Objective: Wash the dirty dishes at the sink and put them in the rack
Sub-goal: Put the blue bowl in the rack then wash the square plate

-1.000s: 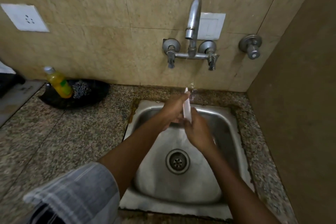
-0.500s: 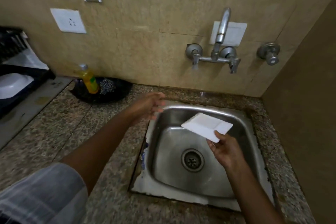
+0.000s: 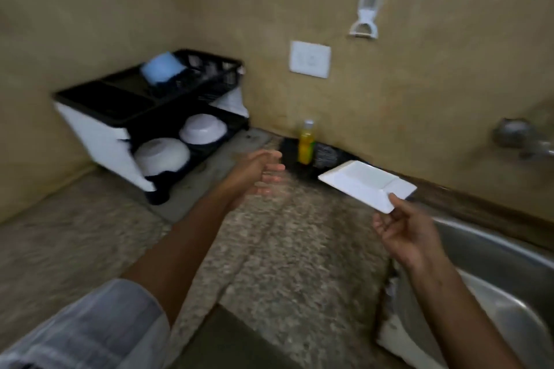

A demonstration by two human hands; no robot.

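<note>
My right hand (image 3: 403,234) pinches a corner of a white square plate (image 3: 362,181) and holds it level above the granite counter, left of the steel sink (image 3: 491,252). My left hand (image 3: 257,174) hovers over the counter with relaxed fingers and holds nothing. The black and white two-tier dish rack (image 3: 120,117) stands in the back left corner. Two white bowls (image 3: 162,156) lie upside down on its lower tier, and a light blue bowl (image 3: 162,67) sits on the top tier.
A yellow soap bottle (image 3: 305,142) stands in a black dish (image 3: 302,171) with a scrubber against the back wall. A wall socket (image 3: 310,59) and a hanging white peeler (image 3: 367,0) are above it. A tap valve (image 3: 512,132) shows at the right edge.
The view has swung left from the sink to the rack. My right hand has carried the plate out of the sink and over the counter. My left hand let go of the plate and moved left.
</note>
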